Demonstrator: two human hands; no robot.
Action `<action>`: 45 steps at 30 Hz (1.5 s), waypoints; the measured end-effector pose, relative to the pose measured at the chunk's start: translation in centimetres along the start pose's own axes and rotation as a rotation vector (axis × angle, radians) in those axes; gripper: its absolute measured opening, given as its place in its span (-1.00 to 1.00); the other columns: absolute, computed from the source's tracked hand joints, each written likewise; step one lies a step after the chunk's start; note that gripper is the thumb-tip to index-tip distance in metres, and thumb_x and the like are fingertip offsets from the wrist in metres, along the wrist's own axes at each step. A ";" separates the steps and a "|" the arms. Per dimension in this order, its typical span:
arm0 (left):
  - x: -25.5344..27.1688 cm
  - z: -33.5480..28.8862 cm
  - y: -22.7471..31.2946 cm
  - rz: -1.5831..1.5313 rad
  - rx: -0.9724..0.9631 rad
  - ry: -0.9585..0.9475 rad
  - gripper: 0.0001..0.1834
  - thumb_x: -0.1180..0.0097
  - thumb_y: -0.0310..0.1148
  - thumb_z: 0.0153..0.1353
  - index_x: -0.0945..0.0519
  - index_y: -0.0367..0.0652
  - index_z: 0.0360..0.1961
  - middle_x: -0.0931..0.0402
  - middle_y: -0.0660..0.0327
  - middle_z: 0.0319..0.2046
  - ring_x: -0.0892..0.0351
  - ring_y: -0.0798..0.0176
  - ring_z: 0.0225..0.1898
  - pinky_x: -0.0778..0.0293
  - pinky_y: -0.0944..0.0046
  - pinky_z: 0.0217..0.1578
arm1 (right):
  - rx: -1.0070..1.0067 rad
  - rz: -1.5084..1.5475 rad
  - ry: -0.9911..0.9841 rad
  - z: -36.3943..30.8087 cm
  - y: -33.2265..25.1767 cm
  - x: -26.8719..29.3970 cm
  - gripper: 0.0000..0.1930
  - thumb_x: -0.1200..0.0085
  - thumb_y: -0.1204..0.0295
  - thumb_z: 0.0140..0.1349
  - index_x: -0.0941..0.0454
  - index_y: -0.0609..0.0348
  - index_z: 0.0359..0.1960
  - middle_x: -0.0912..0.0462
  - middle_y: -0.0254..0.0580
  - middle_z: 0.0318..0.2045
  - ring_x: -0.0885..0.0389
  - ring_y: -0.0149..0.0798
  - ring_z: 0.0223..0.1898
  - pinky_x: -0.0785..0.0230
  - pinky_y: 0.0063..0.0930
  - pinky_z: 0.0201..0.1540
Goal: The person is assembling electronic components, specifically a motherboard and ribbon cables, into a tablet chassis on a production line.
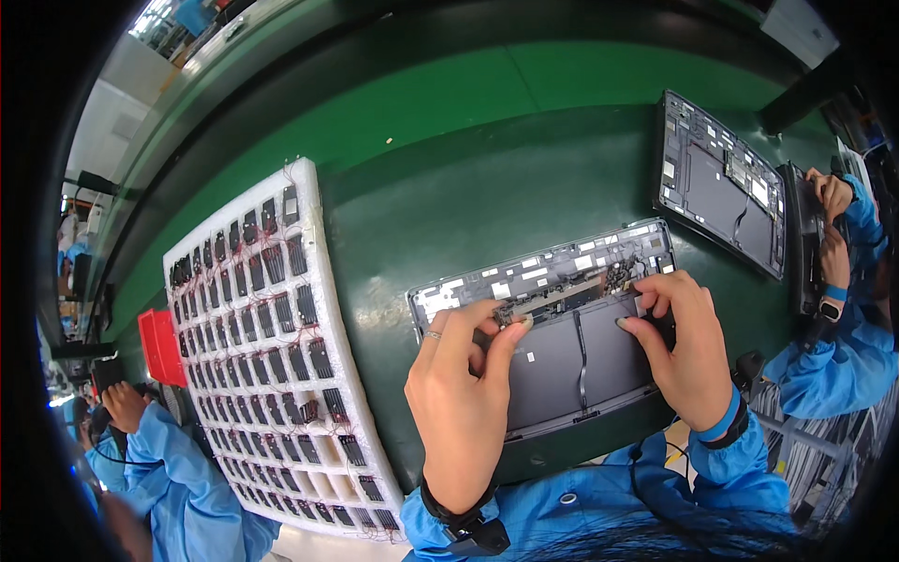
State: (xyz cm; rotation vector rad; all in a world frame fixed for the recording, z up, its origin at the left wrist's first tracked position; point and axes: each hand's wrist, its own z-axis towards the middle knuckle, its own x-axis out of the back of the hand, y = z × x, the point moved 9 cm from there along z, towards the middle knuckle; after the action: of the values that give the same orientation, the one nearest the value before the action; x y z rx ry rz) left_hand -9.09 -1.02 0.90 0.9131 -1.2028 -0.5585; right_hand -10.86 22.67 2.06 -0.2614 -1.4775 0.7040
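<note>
A dark laptop case half lies in front of me with its inside up, a flat black cable running down its middle. Along its upper part, a long narrow circuit board sits slightly tilted over the case. My left hand pinches the board's left end between thumb and fingers; a ring is on one finger. At the other end, my right hand has its curled fingers on the board's edge, with the thumb just below. Their exact contact is partly hidden.
At left stands a white foam tray holding many small black parts with thin wires. Beyond it is a red bin. A second laptop case half lies at upper right. Co-workers' hands are at far right and far left.
</note>
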 end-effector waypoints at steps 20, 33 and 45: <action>-0.1 0.7 -0.1 0.009 0.001 -0.040 -0.70 -0.55 -0.49 0.23 -0.74 -0.27 -0.05 -0.48 0.30 -0.55 -0.19 0.49 -0.59 -0.08 0.35 -0.56 | -0.032 0.055 -0.070 1.4 0.5 0.2 -0.47 -0.39 0.67 0.23 -0.48 0.17 0.21 -0.56 -0.14 -0.21 -0.53 0.00 -0.25 -0.41 -0.18 -0.08; -0.4 0.8 0.3 0.009 -0.035 -0.056 -0.54 -0.53 -0.55 0.18 -0.81 -0.11 0.14 -0.58 0.26 -0.33 -0.28 0.42 -0.51 -0.24 0.32 -0.47 | 0.001 -0.019 -0.152 2.0 -0.5 -0.3 -0.20 -0.23 0.74 0.27 -0.38 0.07 0.58 -0.52 -0.13 -0.24 -0.50 -0.02 -0.25 -0.38 -0.17 -0.08; -0.2 0.9 0.6 0.083 -0.028 -0.054 -0.55 -0.53 -0.53 0.19 -0.80 -0.08 0.13 -0.56 0.24 -0.07 -0.37 0.39 -0.43 -0.40 0.30 -0.40 | -0.050 -0.037 -0.218 2.9 -0.3 -0.3 -0.29 -0.22 0.66 0.32 -0.46 -0.02 0.53 -0.59 -0.07 -0.16 -0.56 0.09 -0.20 -0.42 -0.11 -0.06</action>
State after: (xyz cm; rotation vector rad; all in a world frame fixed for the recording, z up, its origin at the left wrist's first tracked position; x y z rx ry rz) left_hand -10.07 -0.80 1.39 0.8251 -1.2726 -0.5342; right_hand -13.53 21.48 2.30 -0.1999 -1.7048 0.6822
